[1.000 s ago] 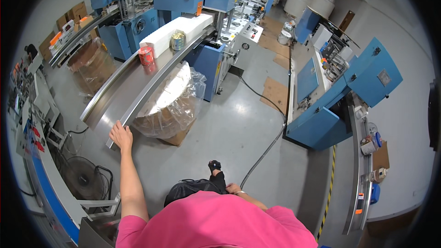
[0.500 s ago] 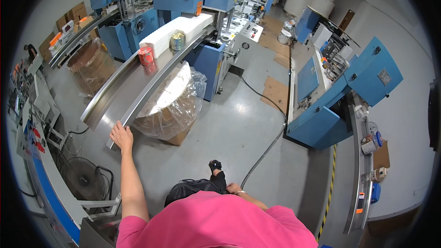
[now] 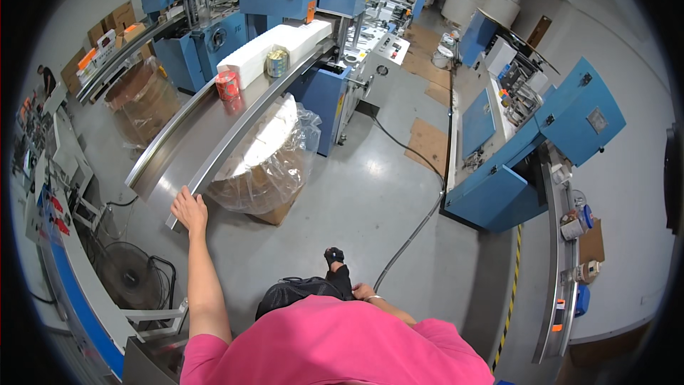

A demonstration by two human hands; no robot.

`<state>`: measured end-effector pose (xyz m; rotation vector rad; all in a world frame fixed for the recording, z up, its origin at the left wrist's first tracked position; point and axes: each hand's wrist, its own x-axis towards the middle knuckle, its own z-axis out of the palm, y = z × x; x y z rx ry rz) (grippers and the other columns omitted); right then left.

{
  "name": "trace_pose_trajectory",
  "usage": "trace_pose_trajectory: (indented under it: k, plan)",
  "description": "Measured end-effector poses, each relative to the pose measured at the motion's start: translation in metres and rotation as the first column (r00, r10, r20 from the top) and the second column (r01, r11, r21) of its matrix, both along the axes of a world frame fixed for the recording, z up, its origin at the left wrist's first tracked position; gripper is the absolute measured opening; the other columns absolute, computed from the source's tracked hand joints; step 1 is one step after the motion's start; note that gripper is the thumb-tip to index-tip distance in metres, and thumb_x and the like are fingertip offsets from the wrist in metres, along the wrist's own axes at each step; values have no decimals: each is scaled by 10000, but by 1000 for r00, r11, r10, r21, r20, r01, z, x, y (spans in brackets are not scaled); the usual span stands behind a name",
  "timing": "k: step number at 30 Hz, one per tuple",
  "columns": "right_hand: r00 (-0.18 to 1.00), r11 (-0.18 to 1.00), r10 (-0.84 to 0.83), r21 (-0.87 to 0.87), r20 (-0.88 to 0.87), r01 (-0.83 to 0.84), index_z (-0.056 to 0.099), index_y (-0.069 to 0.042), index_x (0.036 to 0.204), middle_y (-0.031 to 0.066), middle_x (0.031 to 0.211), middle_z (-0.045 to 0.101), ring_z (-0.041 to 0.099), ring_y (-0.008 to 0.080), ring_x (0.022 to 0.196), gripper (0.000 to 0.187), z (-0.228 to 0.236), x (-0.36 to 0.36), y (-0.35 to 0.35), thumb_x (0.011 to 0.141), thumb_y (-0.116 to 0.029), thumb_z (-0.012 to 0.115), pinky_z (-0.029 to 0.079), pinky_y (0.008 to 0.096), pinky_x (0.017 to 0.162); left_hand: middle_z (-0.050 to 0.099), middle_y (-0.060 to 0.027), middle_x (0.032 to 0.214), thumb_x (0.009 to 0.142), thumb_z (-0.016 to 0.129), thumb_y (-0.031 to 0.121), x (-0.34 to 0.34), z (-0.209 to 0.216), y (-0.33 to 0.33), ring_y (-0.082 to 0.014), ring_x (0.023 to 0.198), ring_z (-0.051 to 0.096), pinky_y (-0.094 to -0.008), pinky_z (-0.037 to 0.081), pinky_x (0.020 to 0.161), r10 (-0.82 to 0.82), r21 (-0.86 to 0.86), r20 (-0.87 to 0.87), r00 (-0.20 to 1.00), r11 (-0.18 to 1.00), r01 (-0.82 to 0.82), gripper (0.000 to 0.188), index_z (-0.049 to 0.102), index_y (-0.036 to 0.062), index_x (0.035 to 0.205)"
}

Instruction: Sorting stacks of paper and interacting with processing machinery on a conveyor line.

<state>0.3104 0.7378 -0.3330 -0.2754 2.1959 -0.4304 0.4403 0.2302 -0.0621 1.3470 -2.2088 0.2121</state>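
Observation:
My left hand (image 3: 189,212) lies palm down on the near end of a metal chute (image 3: 187,148), its fingers stretched out at the rim and not wrapped round it. Farther up the chute stand a red roll (image 3: 227,86) and a gold-and-green roll (image 3: 277,63), both beside a long row of stacked white paper pieces (image 3: 265,55). Low at my side, my right hand (image 3: 363,291) hangs next to my dark trouser leg and a black bag (image 3: 299,293). It is small in view, and its fingers are too indistinct to show whether they hold anything.
A plastic-lined carton (image 3: 260,185) stands under the chute, which leads to a blue machine (image 3: 313,96). A black cable (image 3: 411,246) crosses the floor. At right stands another blue machine (image 3: 491,192); at left, a floor fan (image 3: 130,276). Another person (image 3: 47,80) is far left.
The person at the far left shows more fully now. My view has shifted very slightly; both my hands stay in the same places.

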Motion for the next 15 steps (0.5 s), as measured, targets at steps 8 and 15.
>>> trace_pose_trajectory:
  k: [8,15]
  plan:
    - [1000,999,7,37,24,-8,688,-132,998,149,1009,663,612,297,990,318,3,1,-2,727,-252,574,462,361,886,553,-132,1017,768,668,206,-1,3,2,-290,1013,508,-425,330,927,5,22,11,1000,1000,-6,476,460,53,1168]
    - [999,999,-30,39,26,29,688,-122,996,156,1013,660,607,305,999,318,9,3,-5,726,-235,563,457,373,892,553,-131,1037,770,667,214,0,3,2,-287,1021,508,-428,330,934,7,8,25,1000,1000,-7,488,455,53,1179]
